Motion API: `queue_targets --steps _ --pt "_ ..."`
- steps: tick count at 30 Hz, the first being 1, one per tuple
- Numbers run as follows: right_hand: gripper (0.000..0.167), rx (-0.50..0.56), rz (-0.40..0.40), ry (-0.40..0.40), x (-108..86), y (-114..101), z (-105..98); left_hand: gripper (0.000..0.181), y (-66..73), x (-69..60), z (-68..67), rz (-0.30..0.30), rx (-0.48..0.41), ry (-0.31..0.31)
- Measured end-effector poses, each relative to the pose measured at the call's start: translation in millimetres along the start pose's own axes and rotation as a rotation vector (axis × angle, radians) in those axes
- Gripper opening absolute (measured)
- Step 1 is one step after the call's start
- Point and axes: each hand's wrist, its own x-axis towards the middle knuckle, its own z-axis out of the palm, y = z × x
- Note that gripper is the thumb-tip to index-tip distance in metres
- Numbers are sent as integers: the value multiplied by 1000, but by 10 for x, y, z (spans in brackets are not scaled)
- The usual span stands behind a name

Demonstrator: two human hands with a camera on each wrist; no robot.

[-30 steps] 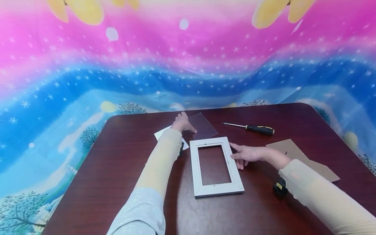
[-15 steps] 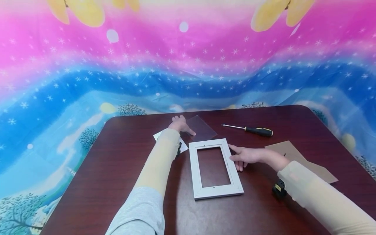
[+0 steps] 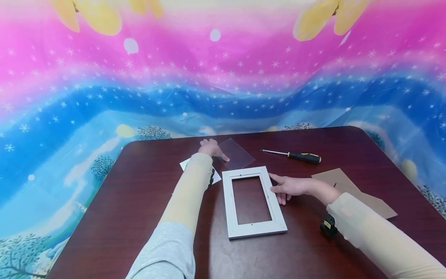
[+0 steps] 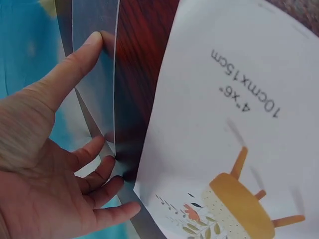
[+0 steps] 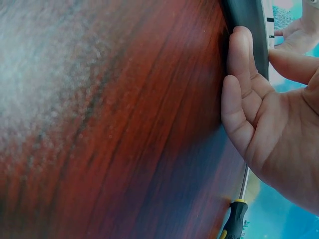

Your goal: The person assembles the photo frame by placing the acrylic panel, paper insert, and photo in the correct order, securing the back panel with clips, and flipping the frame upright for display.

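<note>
The clear plastic-looking sheet (image 3: 239, 153) lay at upper centre, just beyond the white rectangular frame (image 3: 230, 205), whose long axis ran roughly upward. The nearer left hand (image 3: 210, 148), fingers spread, touched the sheet; the right hand (image 3: 292, 186) pinched the frame's right edge.

A white rectangular picture frame (image 3: 230, 205) lies flat on the dark red-brown, wood-grained bench (image 3: 150, 186), which shows through its opening; small dark marks dot the frame's inner border. Just beyond its far end, a clear, thin rectangular sheet (image 3: 238, 153) lies turned at an angle to it.
</note>
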Motion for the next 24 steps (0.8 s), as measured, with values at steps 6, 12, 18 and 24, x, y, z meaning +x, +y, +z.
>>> queue_targets --steps 6,12,18,24 --pt "75 -2 0 -1 1 -5 -8 108 1 -6 -11 9 0 -11" --pt "75 2 2 -3 1 -4 -11 117 6 -18 -13 25 -26 -11" --pt "75 1 0 -6 4 4 -7 116 -7 -22 -6 4 -97 -14" --pt "75 5 -11 -12 4 2 -10 109 1 -39 -38 1 -48 -25"
